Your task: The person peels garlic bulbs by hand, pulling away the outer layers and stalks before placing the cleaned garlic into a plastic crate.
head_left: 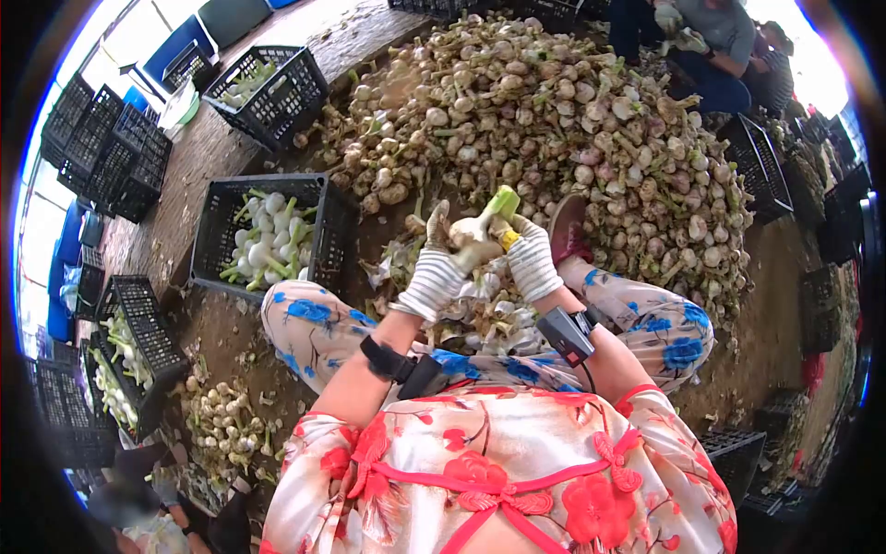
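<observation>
Above my lap, both gloved hands meet around a garlic bulb point(469, 231) with a thick green cut stem point(501, 202). My left hand point(437, 262) is closed on the bulb's side. My right hand point(530, 256) is closed by the stem, with a small yellow thing point(507, 239) in its fingers; its kind is mostly hidden. Beneath the hands lie loose skins and trimmings point(489, 319), partly blurred. Left of them, a black crate point(201, 231) holds cleaned white garlic bulbs point(270, 235) with green stems.
A large heap of untrimmed garlic point(554, 111) rises in front and to the right. More black crates point(286, 97) stand at the left, some with garlic. A smaller garlic pile point(224, 420) lies at lower left. Other people point(715, 46) sit at upper right and lower left.
</observation>
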Tool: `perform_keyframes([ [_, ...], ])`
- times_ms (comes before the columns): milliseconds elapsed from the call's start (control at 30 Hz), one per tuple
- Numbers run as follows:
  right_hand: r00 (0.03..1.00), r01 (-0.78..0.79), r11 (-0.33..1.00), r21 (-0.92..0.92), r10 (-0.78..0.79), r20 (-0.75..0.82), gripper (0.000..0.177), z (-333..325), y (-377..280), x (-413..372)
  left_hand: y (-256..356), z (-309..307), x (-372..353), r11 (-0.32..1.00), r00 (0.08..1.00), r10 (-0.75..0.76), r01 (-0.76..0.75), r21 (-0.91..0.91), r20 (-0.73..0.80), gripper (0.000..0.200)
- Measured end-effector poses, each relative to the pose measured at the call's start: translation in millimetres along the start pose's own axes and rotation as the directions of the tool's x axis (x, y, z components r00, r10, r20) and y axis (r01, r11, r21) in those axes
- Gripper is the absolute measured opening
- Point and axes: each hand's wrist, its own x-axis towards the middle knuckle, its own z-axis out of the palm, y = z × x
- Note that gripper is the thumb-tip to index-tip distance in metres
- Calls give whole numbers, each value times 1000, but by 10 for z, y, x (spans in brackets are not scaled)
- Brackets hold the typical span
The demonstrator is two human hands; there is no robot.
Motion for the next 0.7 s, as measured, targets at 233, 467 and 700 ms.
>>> perform_keyframes([
  [233,964,219,887,-408,-262,-51,16,75,320,80,246,11,1,998,917,-30,47,33,-398,52],
  [467,971,240,908,-344,-225,84,17,18,238,142,107,-391,265,955,989,147,-144,261,9,50],
  [700,994,103,977,-186,-95,53,19,-154,179,425,517,-168,-119,952,916,-260,296,-78,306,55],
])
